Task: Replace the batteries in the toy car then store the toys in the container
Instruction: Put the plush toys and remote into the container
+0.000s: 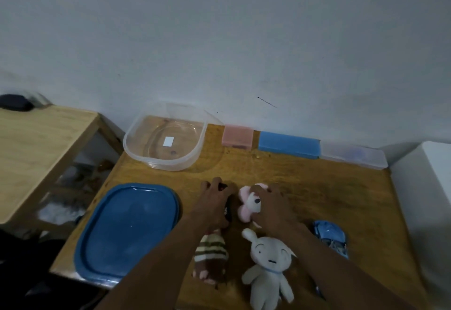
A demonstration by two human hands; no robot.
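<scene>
I have both hands down on the table (pixel 317 187), roughly in its middle. My left hand (pixel 214 203) has its fingers curled over the dark top end of the brown soft toy (pixel 212 253). That toy lies stretched towards the near edge, with a striped band round its body. My right hand (pixel 272 208) is closed over the pink soft toy (pixel 250 203), fingers wrapped across its top, and the toy's white face and dark eye show at the thumb side. The two toys lie just beside each other, and my hands are near but apart.

The white soft toy (pixel 267 261) lies on its back near the near edge, just below the pink one and partly under my right forearm. The toy car (pixel 329 235), blue, sits near the right edge, beside that forearm and untouched.

The container (pixel 185 143), clear plastic and uncovered, stands at the far left corner; I can see a small white label on its bottom. Its blue lid (pixel 127 229) lies flat along the left edge, reaching to the near left corner. Along the far edge, against the wall, a pink box (pixel 238 136), a blue box (pixel 289 146) and a clear box (pixel 353 157) stand in a row. A paler side table (pixel 36 143) stands off the left edge.
</scene>
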